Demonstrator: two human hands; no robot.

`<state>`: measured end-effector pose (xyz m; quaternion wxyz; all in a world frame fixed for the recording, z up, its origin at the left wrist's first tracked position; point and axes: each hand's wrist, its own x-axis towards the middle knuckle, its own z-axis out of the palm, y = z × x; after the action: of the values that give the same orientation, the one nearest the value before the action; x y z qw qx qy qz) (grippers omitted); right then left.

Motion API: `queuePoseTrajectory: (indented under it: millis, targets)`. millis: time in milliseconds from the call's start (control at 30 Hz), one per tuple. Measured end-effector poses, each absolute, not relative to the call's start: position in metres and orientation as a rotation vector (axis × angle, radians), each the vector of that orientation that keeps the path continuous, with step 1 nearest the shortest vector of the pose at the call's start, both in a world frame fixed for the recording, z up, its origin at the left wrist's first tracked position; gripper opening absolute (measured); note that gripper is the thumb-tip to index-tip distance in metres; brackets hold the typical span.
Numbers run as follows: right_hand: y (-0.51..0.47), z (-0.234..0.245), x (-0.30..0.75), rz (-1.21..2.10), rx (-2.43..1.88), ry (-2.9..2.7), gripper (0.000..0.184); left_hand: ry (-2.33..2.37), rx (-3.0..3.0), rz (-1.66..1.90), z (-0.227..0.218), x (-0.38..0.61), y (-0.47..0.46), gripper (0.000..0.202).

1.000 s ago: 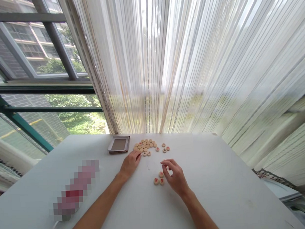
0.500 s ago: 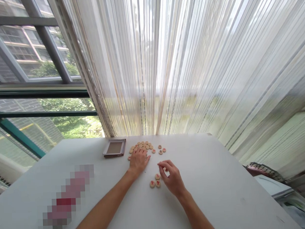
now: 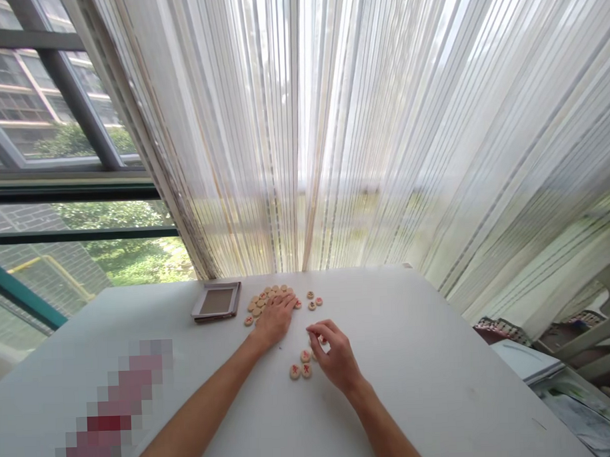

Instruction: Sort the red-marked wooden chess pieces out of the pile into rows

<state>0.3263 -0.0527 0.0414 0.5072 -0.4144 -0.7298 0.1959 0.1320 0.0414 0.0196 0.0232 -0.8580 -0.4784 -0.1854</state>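
Observation:
Round wooden Chinese chess pieces (image 3: 256,311) lie in a cluster at the far side of the white table (image 3: 415,384). My left hand (image 3: 274,323) rests over the cluster's right side, fingers stretched out and lying on pieces, some of which it covers. My right hand (image 3: 334,354) is closer to me, thumb and fingertips pinched together; whatever is between them is too small to make out. Just beside and beneath it are chess pieces with red characters (image 3: 306,370), partly hidden by the fingers. Beyond it, several pieces with red or dark marks (image 3: 312,306) form a small group.
An open shallow box (image 3: 216,301) stands at the table's far left edge. A pixelated reddish shape (image 3: 109,422) lies at the left. Behind the table hang sheer striped curtains (image 3: 332,154), with a window at left. Another surface with papers (image 3: 586,412) is at the right.
The view has shifted slightly, moving everything leftward. My left hand has slid right across the cluster, uncovering pieces on its left. My right hand stays pinched near the closer pieces.

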Motion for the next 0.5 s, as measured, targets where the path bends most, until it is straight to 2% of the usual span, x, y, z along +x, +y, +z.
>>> queuePoseTrajectory:
  millis: [233, 500]
  targets:
    - [-0.053, 0.042, 0.326, 0.512, -0.994, -1.765, 0.019, -1.46, -2.595, -0.565, 0.022, 0.118, 0.031, 0.033]
    - [-0.051, 0.037, 0.324, 0.517, -1.005, -1.784, 0.018, -1.329, -2.66, -0.663, 0.021, 0.115, 0.029, 0.03]
